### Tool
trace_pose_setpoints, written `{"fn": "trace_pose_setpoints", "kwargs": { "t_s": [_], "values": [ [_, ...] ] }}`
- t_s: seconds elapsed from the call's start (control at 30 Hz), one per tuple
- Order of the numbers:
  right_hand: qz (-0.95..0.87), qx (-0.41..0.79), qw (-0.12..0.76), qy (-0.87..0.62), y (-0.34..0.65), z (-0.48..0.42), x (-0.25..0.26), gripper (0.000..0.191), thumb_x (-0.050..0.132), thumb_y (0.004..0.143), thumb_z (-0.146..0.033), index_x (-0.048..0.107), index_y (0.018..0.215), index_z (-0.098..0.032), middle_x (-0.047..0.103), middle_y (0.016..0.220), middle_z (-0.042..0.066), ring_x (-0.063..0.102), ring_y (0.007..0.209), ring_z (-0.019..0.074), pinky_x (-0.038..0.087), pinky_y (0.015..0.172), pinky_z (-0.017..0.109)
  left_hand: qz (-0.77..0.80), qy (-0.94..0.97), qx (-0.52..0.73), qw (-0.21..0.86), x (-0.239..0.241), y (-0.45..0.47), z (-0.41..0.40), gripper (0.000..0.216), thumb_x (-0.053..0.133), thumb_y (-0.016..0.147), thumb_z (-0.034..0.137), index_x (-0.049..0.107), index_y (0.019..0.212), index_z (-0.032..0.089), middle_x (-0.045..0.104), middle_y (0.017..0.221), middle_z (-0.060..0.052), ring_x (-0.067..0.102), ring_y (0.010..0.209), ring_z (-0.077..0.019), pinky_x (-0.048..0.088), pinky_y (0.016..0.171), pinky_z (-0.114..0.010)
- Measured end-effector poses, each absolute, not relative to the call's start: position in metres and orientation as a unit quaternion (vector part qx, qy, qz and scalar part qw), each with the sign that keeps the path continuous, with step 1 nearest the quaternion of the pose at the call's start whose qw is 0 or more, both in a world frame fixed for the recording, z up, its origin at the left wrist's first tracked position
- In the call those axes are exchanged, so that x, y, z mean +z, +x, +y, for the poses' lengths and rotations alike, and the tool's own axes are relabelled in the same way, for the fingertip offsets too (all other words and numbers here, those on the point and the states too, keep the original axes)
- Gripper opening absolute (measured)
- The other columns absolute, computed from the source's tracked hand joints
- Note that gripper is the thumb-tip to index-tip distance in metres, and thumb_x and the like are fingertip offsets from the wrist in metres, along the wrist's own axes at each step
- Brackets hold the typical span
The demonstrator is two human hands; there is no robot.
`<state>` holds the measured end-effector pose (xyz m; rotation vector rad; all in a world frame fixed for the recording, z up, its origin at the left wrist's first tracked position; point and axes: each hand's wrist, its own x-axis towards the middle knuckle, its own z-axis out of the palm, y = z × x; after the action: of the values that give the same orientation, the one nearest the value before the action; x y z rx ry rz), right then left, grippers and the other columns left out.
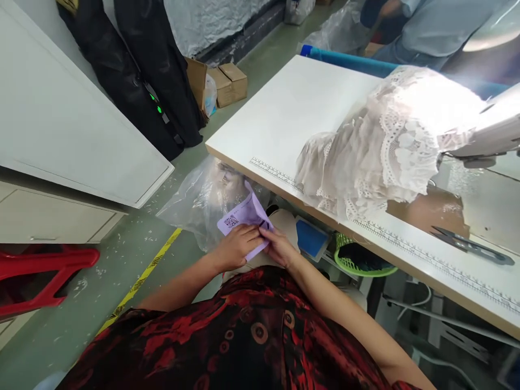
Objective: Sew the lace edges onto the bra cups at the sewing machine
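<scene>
Over my lap, both hands are closed on a purple paper slip [252,208] with a printed QR code. The slip is folded, and part of it stands up between the hands. My left hand [239,245] lies across its lower left part. At its right edge my right hand [278,245] grips the paper between thumb and fingers. Just beyond the slip, below the table edge, is a clear plastic bag [199,189] with pale cloth in it. On the table lies a heap of white lace fabric [357,157], apart from both hands, reaching the sewing machine [499,127].
The white sewing table [280,108] has ruler marks along its front edge. Thread snips [473,246] lie at the right. Beneath hangs a green basket [359,265] with dark contents. A red stool [40,276] and cabinet stand left. Another person [430,32] sits behind the table.
</scene>
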<state>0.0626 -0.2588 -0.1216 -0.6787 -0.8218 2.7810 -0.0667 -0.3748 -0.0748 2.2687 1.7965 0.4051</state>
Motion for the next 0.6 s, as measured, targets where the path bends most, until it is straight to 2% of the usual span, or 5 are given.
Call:
{"fn": "trace_pose_setpoints", "kwargs": {
  "t_s": [0.2,0.37,0.43,0.5,0.6],
  "values": [
    [-0.211,0.922,0.082,-0.314,0.071,-0.246,-0.159,0.022,0.065,0.08,-0.027,0.061,0.099,-0.018,0.073,0.086,0.004,0.069,0.09,0.0234,0.056,0.084,0.039,0.621,0.713,0.26,0.197,-0.086,-0.081,-0.381,0.054,0.069,0.079,0.043,0.058,0.125,0.017,0.044,0.143,-0.015,0.033,0.138,-0.0321,0.029,0.113,-0.05],
    [-0.189,0.925,0.056,-0.325,0.073,-0.249,-0.159,0.017,0.06,0.083,-0.023,0.062,0.099,-0.015,0.073,0.087,0.006,0.069,0.09,0.0234,0.054,0.088,0.04,0.753,0.456,0.396,0.262,-0.089,-0.119,-0.368,0.074,0.07,0.074,0.051,0.046,0.136,0.018,0.041,0.145,-0.015,0.039,0.133,-0.0304,0.035,0.109,-0.048],
    [-0.189,0.925,0.051,-0.326,0.071,-0.251,-0.158,0.018,0.057,0.086,-0.024,0.062,0.101,-0.015,0.073,0.09,0.007,0.069,0.092,0.0233,0.054,0.088,0.04,0.738,0.389,0.404,0.374,-0.1,-0.126,-0.362,0.082,0.07,0.071,0.054,0.043,0.138,0.015,0.051,0.136,-0.016,0.051,0.123,-0.0303,0.044,0.101,-0.045],
    [-0.194,0.922,0.047,-0.332,0.069,-0.251,-0.158,0.019,0.052,0.09,-0.026,0.061,0.103,-0.016,0.073,0.091,0.007,0.069,0.091,0.0225,0.055,0.085,0.04,0.705,0.368,0.391,0.463,-0.116,-0.13,-0.356,0.075,0.066,0.071,0.058,0.053,0.127,0.01,0.065,0.114,-0.015,0.063,0.102,-0.0282,0.052,0.088,-0.042],
    [-0.216,0.913,0.028,-0.344,0.071,-0.248,-0.161,0.022,0.046,0.095,-0.03,0.062,0.099,-0.016,0.073,0.087,0.008,0.07,0.083,0.0209,0.058,0.073,0.035,0.71,0.366,0.37,0.474,-0.139,-0.144,-0.346,0.061,0.058,0.073,0.058,0.063,0.108,0.008,0.07,0.092,-0.011,0.067,0.081,-0.023,0.055,0.074,-0.035]
  ]
}}
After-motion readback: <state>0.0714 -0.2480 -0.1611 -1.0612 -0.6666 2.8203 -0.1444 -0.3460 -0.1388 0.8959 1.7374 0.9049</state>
